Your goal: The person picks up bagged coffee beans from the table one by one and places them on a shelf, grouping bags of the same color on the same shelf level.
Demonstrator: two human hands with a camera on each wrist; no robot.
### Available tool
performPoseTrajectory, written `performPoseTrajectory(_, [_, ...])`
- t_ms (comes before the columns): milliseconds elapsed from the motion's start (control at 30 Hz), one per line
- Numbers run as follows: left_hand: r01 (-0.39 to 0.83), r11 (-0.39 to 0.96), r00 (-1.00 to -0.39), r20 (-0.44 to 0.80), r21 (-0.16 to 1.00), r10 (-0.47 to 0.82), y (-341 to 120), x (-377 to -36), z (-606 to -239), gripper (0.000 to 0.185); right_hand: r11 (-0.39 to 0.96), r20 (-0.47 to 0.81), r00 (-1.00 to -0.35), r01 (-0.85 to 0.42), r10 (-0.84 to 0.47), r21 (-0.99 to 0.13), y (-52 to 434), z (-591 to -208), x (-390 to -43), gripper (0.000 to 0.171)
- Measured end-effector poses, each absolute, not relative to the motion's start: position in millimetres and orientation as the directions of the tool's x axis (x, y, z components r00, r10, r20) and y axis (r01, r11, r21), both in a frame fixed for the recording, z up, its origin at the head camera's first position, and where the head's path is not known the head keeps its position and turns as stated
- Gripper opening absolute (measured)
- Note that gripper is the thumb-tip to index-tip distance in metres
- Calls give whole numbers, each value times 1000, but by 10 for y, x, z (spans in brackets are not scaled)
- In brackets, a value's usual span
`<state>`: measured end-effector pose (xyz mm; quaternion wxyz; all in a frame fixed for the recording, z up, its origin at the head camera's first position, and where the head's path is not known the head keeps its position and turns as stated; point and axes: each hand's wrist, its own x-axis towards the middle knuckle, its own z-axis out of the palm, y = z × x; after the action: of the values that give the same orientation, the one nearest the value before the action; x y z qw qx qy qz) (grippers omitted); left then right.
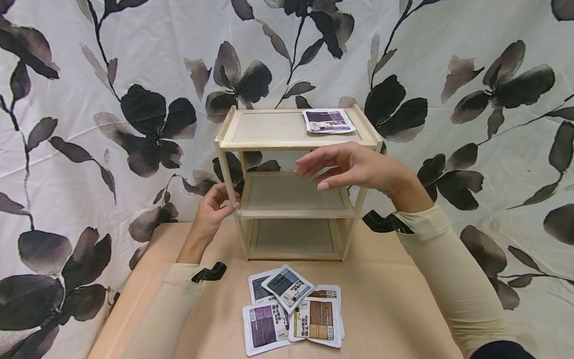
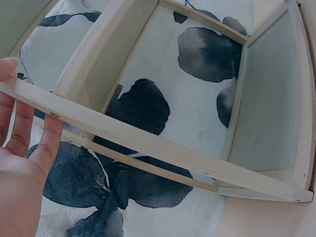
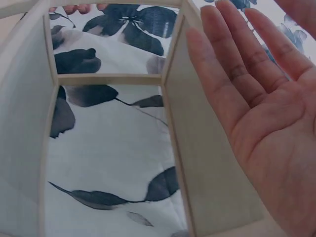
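A small pale wooden shelf (image 1: 296, 214) with three tiers stands on the table. My left hand (image 1: 214, 207) grips its left front post (image 1: 227, 174), thumb in front and fingers behind; the left wrist view shows the same hand (image 2: 24, 133) around the post. My right hand (image 1: 354, 167) hovers in front of the shelf just below the top tier, fingers loosely bent and nothing in them. Its bare palm (image 3: 276, 113) shows in the right wrist view. On the top tier's right side lies a purple and white packet (image 1: 329, 121).
In front of the shelf several flat packets overlap in a pile: a dark blue one (image 1: 288, 287) on top, a purple one (image 1: 266, 326) and an orange-brown one (image 1: 315, 319) below. A floral cloth (image 1: 148, 75) hangs behind the table (image 1: 376, 309).
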<state>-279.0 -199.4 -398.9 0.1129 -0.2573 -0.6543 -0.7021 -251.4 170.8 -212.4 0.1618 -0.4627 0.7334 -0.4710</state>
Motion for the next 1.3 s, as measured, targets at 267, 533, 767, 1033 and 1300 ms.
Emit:
performPoseTrajectory(267, [497,-112,-843,509,861,173,-1978,-2789,-4000,45,81,170,-450,-487,-877,-869,1590,-2392,-2609,52])
performPoseTrajectory(533, [495,-116,-844,508,861,171,-1967,-2799,-3991,45,87,136,-453,-437,-881,-895,1425,-2708,-2648,52])
performPoseTrajectory(767, [498,-121,-843,512,859,167,-1968,-2803,-3994,45,67,111,-435,-374,-894,-925,1282,-3021,-2661,54])
performPoseTrajectory(1033, [496,-113,-845,509,861,167,-1964,-2794,-3992,44,69,65,-397,-312,-915,-948,1115,-3468,-2641,52])
performPoseTrajectory(1300, [494,-115,-847,507,862,162,-1952,-2790,-4000,44,65,46,-361,-289,-931,-955,957,-3865,-2599,50])
